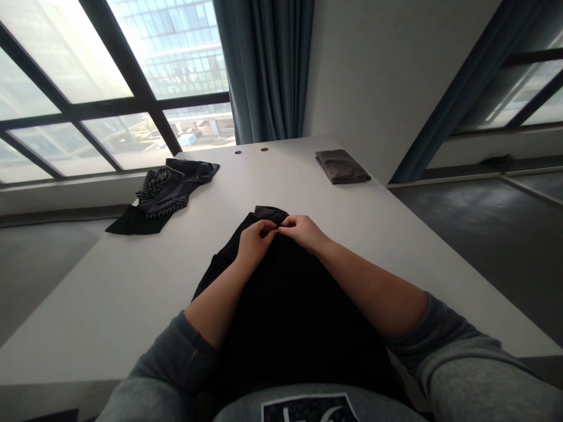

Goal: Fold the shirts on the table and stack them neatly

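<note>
A black garment point(299, 305) lies along the table from its narrow top end down to my body. That top end looks like a collar or waistband, with a greyish inner side; I cannot tell which it is. My left hand point(256, 241) pinches the cloth just below this opening, thumb against fingers. Close beside it, fingertips almost touching, my right hand point(304, 232) pinches the same edge. Whether a button or other fastener sits between the fingertips is too small to see.
The white table point(246, 181) reaches toward a window and a blue curtain point(270, 70). At the far left, dark patterned clothing point(169, 190) lies crumpled over the edge. A folded grey-brown cloth point(342, 166) rests at the far right, near the wall. Two round cable holes mark the back.
</note>
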Tool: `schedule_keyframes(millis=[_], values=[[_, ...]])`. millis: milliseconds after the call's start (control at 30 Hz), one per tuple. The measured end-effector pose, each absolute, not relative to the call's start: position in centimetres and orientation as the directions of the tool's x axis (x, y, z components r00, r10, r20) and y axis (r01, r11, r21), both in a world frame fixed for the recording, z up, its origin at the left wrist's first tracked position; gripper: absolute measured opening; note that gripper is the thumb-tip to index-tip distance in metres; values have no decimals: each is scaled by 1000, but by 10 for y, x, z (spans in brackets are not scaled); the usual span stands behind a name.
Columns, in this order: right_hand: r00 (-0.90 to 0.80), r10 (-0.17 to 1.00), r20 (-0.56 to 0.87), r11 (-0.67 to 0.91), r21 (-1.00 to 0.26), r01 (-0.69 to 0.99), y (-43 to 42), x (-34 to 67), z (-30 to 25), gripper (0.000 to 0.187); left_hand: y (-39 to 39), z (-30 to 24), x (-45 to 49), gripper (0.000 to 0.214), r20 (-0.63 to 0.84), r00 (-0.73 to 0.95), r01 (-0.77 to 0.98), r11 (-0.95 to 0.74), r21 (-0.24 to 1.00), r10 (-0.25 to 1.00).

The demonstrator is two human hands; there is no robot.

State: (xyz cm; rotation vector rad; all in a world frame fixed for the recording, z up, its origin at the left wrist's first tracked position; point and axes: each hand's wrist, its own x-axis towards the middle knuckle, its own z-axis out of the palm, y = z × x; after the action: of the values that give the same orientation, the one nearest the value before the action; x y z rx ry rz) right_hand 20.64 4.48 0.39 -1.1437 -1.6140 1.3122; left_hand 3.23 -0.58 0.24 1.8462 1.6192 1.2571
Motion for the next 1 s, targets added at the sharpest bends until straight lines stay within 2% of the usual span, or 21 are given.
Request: schedule_keyframes(millis=[100,267,533,600,667,733,833,900,1000], values=[[-311,950,-19,24,-991,133,43,206,5,28,-5,1,33,11,294,-118,494,-201,846,948],[-311,950,14,67,-985,161,41,205,9,29,-3,0,32,15,253,-140,391,-181,902,957],[-417,909,-14,32,-994,103,58,211,-1,32,6,-11,24,18,277,-59,224,-257,940,959],[-453,891,23,85,-989,118,61,214,-1,32,7,-12,22,20,287,-22,190,-277,942,958],[-454,882,122,222,-960,172,59,216,3,29,8,-11,21,20,308,12,181,-305,935,951],[-448,840,306,445,-861,247,54,218,10,20,7,-8,22,19,335,16,211,-331,920,942],[-511,678,529,707,-659,256,46,219,18,10,5,-6,25,17,361,-24,314,-335,888,932],[-531,635,560,740,-639,210,45,219,19,13,4,-7,27,15,364,-35,357,-328,875,931],[-468,736,489,622,-762,180,48,216,13,13,2,-8,30,13,378,-24,363,-345,866,925]])
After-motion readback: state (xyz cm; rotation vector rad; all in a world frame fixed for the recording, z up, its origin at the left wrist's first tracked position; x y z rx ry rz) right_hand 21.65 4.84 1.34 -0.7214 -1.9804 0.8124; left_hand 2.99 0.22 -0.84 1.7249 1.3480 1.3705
